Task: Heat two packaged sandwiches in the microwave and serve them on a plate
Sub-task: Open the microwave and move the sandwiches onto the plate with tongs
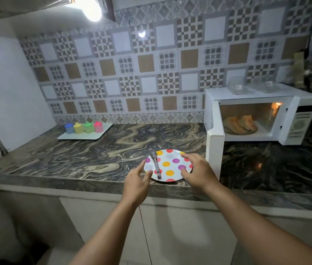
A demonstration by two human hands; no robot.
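Note:
A white plate with coloured dots (170,161) sits near the counter's front edge, with metal tongs (156,165) lying across its left side. My left hand (138,178) hovers at the plate's left rim, fingers apart. At the right rim, my right hand (197,171) rests with spread fingers over the plate's edge. The white microwave (296,119) stands at the right with its door (214,148) swung open and its lamp lit. Two unwrapped sandwiches (240,124) lie on the turntable inside. Clear empty packages (237,87) lie on top of the microwave.
A white tray (86,136) with several small coloured jars stands at the back left of the marbled counter (94,155). The open microwave door juts out just right of the plate. A cable hangs behind the microwave at far right.

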